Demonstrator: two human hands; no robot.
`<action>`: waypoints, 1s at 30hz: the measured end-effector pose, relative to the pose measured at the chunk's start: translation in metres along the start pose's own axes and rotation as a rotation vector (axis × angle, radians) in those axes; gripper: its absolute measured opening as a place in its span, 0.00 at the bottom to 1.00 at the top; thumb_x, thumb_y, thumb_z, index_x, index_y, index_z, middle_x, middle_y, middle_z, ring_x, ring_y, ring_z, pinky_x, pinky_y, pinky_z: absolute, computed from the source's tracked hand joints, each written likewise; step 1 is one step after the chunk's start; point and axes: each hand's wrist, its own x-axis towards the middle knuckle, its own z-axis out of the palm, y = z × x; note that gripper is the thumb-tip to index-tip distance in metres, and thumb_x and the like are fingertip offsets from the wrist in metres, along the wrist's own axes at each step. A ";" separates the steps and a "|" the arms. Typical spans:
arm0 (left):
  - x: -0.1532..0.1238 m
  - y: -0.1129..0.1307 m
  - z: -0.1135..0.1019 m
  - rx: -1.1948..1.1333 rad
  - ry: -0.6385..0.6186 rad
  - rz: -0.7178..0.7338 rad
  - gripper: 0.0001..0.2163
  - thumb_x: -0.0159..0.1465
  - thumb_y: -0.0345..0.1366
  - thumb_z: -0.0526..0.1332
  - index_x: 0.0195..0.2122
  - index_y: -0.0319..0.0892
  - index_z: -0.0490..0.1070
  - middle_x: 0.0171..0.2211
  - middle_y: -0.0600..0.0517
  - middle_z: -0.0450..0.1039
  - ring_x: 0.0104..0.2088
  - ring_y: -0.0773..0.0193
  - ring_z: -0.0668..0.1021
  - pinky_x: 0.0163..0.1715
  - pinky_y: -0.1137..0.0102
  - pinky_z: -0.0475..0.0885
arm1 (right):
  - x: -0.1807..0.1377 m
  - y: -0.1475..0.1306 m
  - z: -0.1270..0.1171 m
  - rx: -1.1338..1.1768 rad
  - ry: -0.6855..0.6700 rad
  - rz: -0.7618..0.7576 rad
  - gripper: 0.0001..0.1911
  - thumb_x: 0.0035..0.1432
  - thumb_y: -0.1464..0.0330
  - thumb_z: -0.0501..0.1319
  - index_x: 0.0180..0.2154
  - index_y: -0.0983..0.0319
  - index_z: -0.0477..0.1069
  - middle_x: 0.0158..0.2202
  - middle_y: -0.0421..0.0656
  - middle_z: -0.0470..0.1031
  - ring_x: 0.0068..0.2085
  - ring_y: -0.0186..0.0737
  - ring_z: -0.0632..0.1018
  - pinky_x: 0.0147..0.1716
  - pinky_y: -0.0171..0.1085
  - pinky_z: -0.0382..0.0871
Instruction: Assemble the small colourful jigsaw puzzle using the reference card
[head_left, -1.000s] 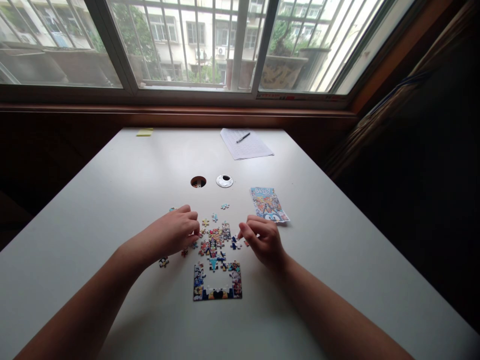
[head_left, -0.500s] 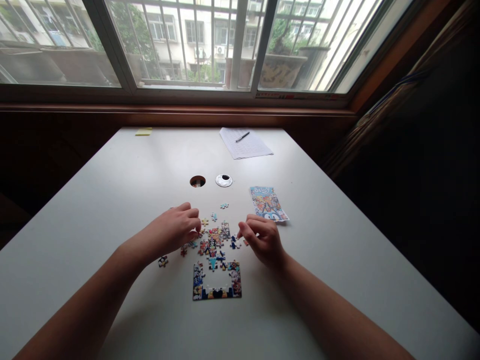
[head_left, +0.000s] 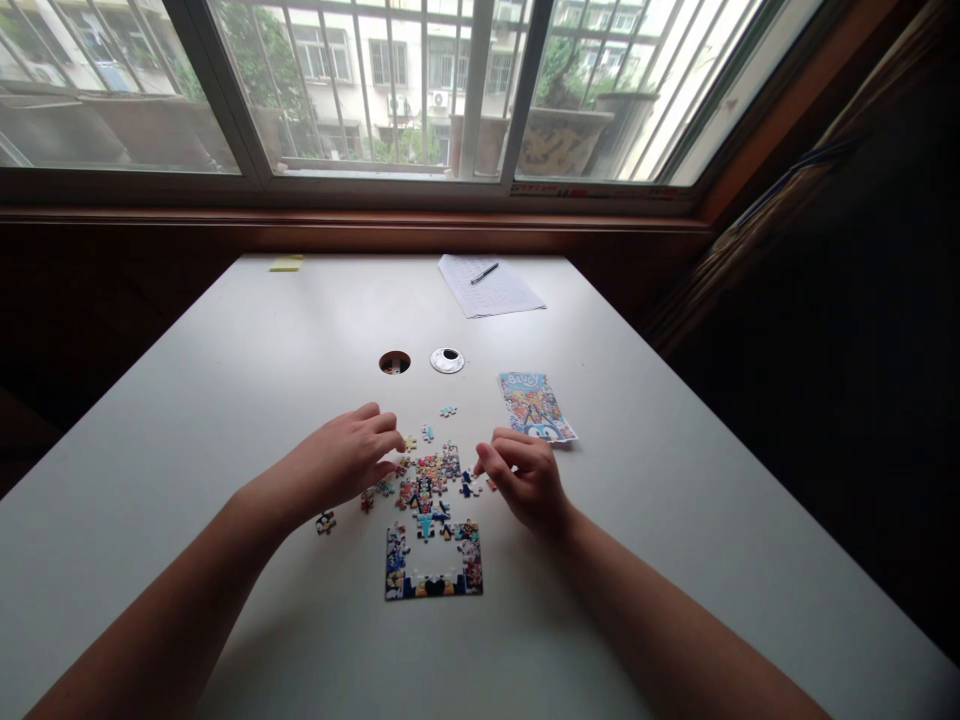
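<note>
Centre of frame: the left hand (head_left: 346,462), fingers loosely curled, and the right hand (head_left: 525,478), fingers bent inward, flank loose puzzle pieces (head_left: 431,470) on the white table (head_left: 225,400). Whether either grips a piece cannot be told. Just below lies the part-built puzzle (head_left: 434,562); the picture card (head_left: 536,407) sits right of centre.

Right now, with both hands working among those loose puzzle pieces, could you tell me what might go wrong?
The left hand rests over loose pieces; a sweep might scatter them or knock the assembled frame apart. The open cable hole lies just beyond the far pieces, so one might drop in. The lone piece by the left wrist could catch on the forearm.
</note>
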 end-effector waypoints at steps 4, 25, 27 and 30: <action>0.001 0.001 0.002 -0.008 -0.007 0.021 0.08 0.66 0.35 0.63 0.46 0.48 0.75 0.42 0.50 0.74 0.45 0.57 0.71 0.40 0.66 0.69 | 0.000 -0.001 0.000 0.002 0.000 0.000 0.21 0.68 0.67 0.56 0.22 0.62 0.72 0.19 0.38 0.64 0.23 0.33 0.67 0.26 0.36 0.58; -0.003 -0.007 0.000 0.015 0.006 -0.035 0.06 0.66 0.34 0.61 0.42 0.46 0.77 0.39 0.50 0.74 0.44 0.57 0.71 0.41 0.66 0.68 | 0.000 0.000 -0.001 -0.019 -0.003 0.023 0.22 0.69 0.65 0.56 0.22 0.61 0.73 0.20 0.39 0.64 0.23 0.34 0.67 0.26 0.37 0.60; -0.003 -0.009 0.000 0.018 0.018 -0.040 0.06 0.66 0.34 0.61 0.42 0.46 0.77 0.38 0.50 0.74 0.44 0.57 0.71 0.41 0.66 0.68 | 0.000 0.000 -0.001 -0.018 -0.004 0.027 0.22 0.69 0.65 0.56 0.22 0.61 0.73 0.20 0.39 0.64 0.24 0.34 0.67 0.26 0.37 0.60; -0.003 -0.011 0.001 0.019 0.026 -0.053 0.06 0.66 0.34 0.61 0.41 0.46 0.77 0.38 0.49 0.74 0.43 0.57 0.71 0.40 0.66 0.67 | -0.001 0.002 -0.001 -0.014 -0.004 0.031 0.21 0.69 0.65 0.56 0.22 0.61 0.73 0.20 0.39 0.64 0.24 0.34 0.67 0.26 0.37 0.59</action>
